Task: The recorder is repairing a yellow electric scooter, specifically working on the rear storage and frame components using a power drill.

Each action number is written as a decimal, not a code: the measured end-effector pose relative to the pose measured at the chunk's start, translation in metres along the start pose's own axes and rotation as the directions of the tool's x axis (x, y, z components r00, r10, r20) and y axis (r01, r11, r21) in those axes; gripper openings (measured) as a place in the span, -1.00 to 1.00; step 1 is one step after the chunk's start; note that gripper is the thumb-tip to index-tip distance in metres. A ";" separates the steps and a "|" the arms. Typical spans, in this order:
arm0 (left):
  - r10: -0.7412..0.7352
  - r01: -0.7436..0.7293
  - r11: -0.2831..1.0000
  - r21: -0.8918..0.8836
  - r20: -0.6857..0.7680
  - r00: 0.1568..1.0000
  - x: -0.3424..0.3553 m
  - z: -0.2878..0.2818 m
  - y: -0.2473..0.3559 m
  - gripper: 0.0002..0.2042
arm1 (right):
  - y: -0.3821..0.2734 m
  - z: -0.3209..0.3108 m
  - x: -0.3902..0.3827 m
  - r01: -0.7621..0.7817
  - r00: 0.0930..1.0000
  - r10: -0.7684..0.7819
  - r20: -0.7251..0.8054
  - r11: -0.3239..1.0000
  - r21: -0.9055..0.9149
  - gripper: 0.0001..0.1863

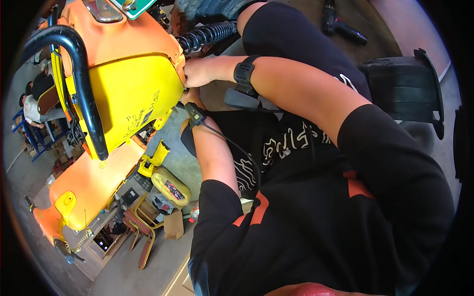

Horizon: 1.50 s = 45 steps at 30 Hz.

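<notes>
An orange-and-yellow motor scooter [121, 34] fills the upper left. My right hand [196, 73] is at the right edge of its yellow body panel [131, 93], fingers curled in against the seam; what they hold is hidden. Just below it is my left hand [191, 95], close to the panel's lower corner, with its fingers mostly out of sight. A black strap [244, 74] is round my right wrist, and a small black box [195, 115] with a cable sits at my left. Beside my right hand is a black coil-spring shock absorber [207, 35].
A curved black bar [86, 74] juts from the scooter. A cordless drill [340, 24] lies top right, above a black plastic part [407, 86]. Lower left are a chair [140, 224], a yellow plastic piece [170, 186] and a brown paper bag [174, 224]. Another person [37, 106] sits far left.
</notes>
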<state>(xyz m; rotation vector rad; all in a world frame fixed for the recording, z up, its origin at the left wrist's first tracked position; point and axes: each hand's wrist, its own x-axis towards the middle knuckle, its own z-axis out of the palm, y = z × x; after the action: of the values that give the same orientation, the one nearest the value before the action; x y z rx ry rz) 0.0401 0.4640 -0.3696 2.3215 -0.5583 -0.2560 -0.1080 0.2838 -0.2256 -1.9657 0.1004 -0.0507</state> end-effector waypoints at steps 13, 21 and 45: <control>-0.220 0.223 0.968 0.114 -0.040 0.975 -0.016 -0.033 0.056 -0.45 | -0.009 0.005 -0.011 -0.043 0.995 0.046 -0.088 0.999 0.029 -0.62; -0.075 0.081 0.991 0.107 -0.059 0.995 -0.010 -0.037 0.090 -0.48 | -0.063 -0.025 -0.059 -0.115 0.950 0.188 -0.250 0.953 0.280 -0.55; -0.149 0.134 0.984 -0.121 -0.127 0.981 -0.018 -0.017 0.095 -0.41 | -0.065 -0.047 -0.085 0.085 0.961 0.007 -0.276 0.942 0.323 -0.56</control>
<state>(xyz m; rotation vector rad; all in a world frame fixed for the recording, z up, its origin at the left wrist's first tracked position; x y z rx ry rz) -0.0003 0.4209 -0.2907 2.2522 -0.3039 -0.1891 -0.1932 0.2735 -0.1463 -1.6118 0.2194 -0.3460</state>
